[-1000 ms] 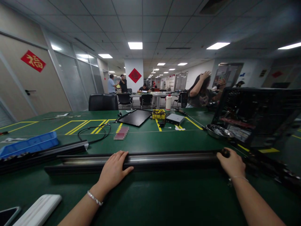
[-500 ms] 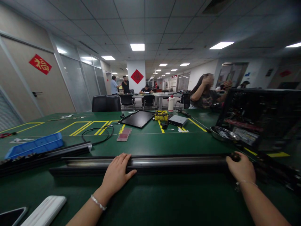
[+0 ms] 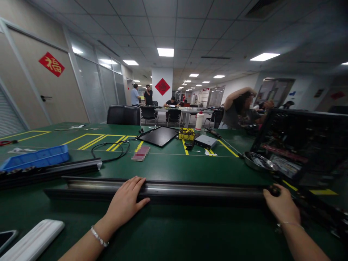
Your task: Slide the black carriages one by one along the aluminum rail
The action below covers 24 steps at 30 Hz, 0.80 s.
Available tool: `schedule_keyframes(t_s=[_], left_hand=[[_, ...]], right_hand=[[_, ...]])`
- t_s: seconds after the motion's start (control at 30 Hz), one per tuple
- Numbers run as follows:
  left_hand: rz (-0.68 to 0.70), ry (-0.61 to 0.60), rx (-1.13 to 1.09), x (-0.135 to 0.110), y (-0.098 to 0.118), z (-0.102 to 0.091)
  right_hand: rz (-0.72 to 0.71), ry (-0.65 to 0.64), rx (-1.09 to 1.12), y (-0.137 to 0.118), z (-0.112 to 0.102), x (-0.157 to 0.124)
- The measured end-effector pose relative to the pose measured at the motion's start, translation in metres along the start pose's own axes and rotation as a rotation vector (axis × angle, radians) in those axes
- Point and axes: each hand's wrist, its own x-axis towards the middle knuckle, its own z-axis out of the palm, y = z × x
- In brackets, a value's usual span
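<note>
A long dark metal channel rail [image 3: 201, 191] lies crosswise on the green table [image 3: 174, 232], its open side and bright inner face turned up. My left hand [image 3: 127, 199] grips it left of the middle, fingers laid over the far edge and thumb along the near side. At the rail's right end my right hand [image 3: 282, 204] is closed, thumb and fingers around a small dark round part [image 3: 274, 190]. That part is mostly covered by the fingers, and I cannot tell whether it is fixed to the rail.
A second dark rail [image 3: 73, 166] and a blue tray [image 3: 35, 157] lie at left. A white case-like object [image 3: 35, 239] is near front left. Beyond are a black panel [image 3: 160, 136], a screwdriver [image 3: 212, 132], a metal bowl [image 3: 259, 163] and an open computer case [image 3: 301, 145].
The view has turned and tilted slightly. Both hands keep about the same places on the rail. A person across the table has raised an arm over the head.
</note>
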Motion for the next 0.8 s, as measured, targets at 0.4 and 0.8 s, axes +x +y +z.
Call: schedule_keyframes(t_s=[0.4, 0.8], left_hand=[[-0.012, -0.018, 0.010, 0.001, 0.006, -0.006], [0.005, -0.023, 0.018, 0.002, 0.007, -0.006]], right_hand=[[0.010, 0.037, -0.042, 0.009, 0.003, 0.015], [0.104, 0.003, -0.044, 0.008, 0.001, 0.026]])
